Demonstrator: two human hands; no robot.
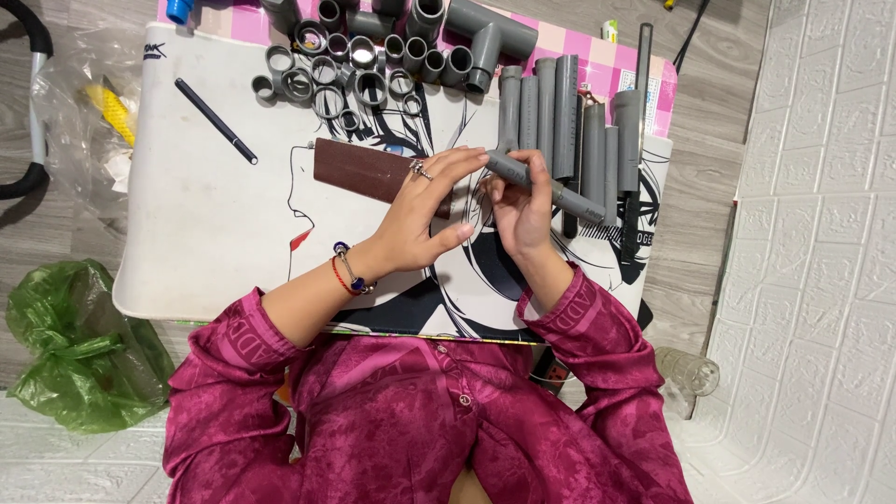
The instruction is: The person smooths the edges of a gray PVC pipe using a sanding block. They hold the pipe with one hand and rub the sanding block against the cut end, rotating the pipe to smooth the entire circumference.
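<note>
Gripping a grey pipe (546, 186), the right hand (523, 217) holds it slanting away rightward; the left hand (425, 210), fingers open, touches its near end.

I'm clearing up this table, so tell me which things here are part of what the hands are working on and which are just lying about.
In use:
- grey pipe piece, held by right hand
- left hand, fingertips at the pipe's end
- brown sandpaper sheet, under the left hand

Lying about:
- row of grey pipes
- grey rings and couplings
- grey tee fitting
- black pen
- green plastic bag
</note>
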